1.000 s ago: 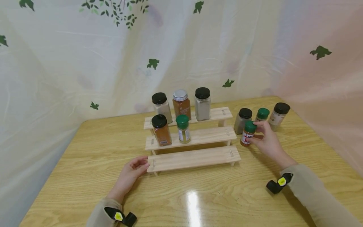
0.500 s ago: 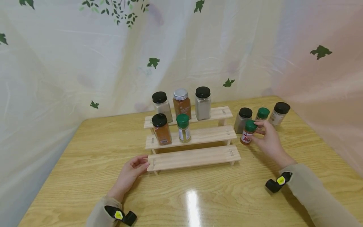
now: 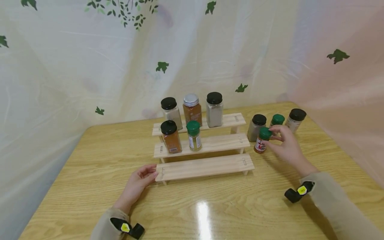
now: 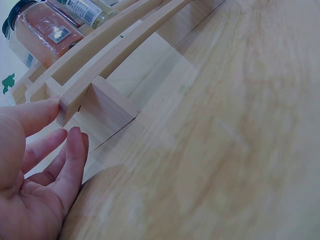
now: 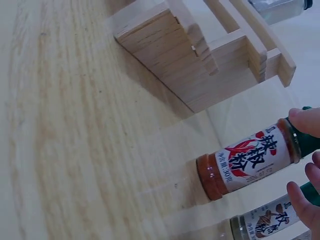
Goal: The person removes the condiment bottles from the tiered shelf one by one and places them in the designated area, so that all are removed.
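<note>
Your right hand (image 3: pixel 285 146) is nearly closed, pinching the chili powder jar (image 5: pixel 255 159) by its green lid (image 3: pixel 265 133). The jar stands upright left of your palm, beyond the three-tier wooden rack's (image 3: pixel 204 168) right end. Your left hand (image 3: pixel 138 181) is loosely curled, thumb touching the lowest shelf's left end; whether it grips, I cannot tell.

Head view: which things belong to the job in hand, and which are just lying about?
Seemingly in the job:
rack
five racked jars
chili jar, at the right hand
three other jars

Just background:
table
backdrop
wrist cameras
</note>
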`<state>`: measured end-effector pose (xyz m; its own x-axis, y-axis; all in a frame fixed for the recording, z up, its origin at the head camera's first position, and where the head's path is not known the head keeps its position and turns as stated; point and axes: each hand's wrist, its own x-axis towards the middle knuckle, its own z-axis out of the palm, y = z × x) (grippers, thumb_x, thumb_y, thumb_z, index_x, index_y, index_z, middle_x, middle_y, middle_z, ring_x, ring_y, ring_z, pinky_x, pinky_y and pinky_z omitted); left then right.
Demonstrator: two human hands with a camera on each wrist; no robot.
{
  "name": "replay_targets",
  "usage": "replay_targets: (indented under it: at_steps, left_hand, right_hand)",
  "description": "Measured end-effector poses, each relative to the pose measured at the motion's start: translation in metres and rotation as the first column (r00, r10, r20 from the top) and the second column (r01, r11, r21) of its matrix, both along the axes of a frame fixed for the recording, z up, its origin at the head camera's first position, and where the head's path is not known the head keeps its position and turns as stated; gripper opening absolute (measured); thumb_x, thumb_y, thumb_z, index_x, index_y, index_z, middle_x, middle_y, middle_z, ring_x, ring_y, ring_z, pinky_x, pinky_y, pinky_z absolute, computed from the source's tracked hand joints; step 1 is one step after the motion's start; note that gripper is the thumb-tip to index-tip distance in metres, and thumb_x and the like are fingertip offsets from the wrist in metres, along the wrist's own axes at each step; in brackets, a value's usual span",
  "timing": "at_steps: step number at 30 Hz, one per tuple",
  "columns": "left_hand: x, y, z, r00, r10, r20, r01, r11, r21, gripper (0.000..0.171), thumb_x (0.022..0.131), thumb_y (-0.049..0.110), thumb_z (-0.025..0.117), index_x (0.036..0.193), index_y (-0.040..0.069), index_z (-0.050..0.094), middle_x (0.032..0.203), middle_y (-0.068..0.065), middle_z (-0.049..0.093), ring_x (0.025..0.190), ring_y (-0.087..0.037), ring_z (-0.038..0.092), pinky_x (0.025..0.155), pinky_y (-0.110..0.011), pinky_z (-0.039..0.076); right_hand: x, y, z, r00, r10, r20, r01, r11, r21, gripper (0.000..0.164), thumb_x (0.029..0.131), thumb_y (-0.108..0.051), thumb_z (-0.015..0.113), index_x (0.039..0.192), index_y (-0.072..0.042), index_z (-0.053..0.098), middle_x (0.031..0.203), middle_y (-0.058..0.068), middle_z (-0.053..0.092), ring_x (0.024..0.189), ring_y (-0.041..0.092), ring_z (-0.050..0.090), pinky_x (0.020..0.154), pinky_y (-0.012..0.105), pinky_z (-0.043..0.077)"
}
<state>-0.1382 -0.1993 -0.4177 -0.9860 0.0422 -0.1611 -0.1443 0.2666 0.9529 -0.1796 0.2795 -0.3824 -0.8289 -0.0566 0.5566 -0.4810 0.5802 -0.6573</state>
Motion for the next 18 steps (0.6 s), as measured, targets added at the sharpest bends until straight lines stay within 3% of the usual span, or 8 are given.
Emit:
replay_targets:
  at_steps: [8,14,18]
  left_hand:
    - [0.0,0.0,0.0,1.0,0.001,-0.001,-0.001,1.0,-0.009,0.044,0.091,0.012,0.064,0.129,-0.005,0.052,0.103,-0.005,0.06,0.088,-0.002,0.054,0.074,-0.016,0.048]
    - [0.001,0.0,0.001,1.0,0.002,0.003,-0.002,1.0,0.001,0.044,0.091,0.012,0.063,0.13,-0.005,0.051,0.102,-0.003,0.059,0.088,-0.002,0.054,0.075,-0.015,0.048]
    - [0.001,0.0,0.0,1.0,0.004,0.002,-0.004,1.0,0.008,0.044,0.091,0.012,0.063,0.129,-0.006,0.051,0.101,-0.003,0.059,0.089,-0.002,0.054,0.075,-0.015,0.048]
  right_hand:
    - [0.006,0.001,0.016,1.0,-0.008,-0.025,0.007,1.0,-0.027,0.042,0.076,0.015,0.069,0.113,0.005,0.052,0.106,0.002,0.05,0.099,-0.008,0.045,0.081,0.002,0.041]
    - [0.011,-0.003,0.028,0.999,-0.029,-0.039,0.029,1.0,-0.013,0.041,0.078,0.013,0.068,0.115,0.009,0.05,0.105,-0.022,0.045,0.098,-0.012,0.045,0.083,0.001,0.039]
    - [0.012,-0.008,0.035,0.997,-0.005,-0.08,0.003,1.0,-0.026,0.045,0.076,0.015,0.069,0.116,0.004,0.052,0.108,-0.016,0.048,0.099,-0.01,0.047,0.084,0.003,0.04]
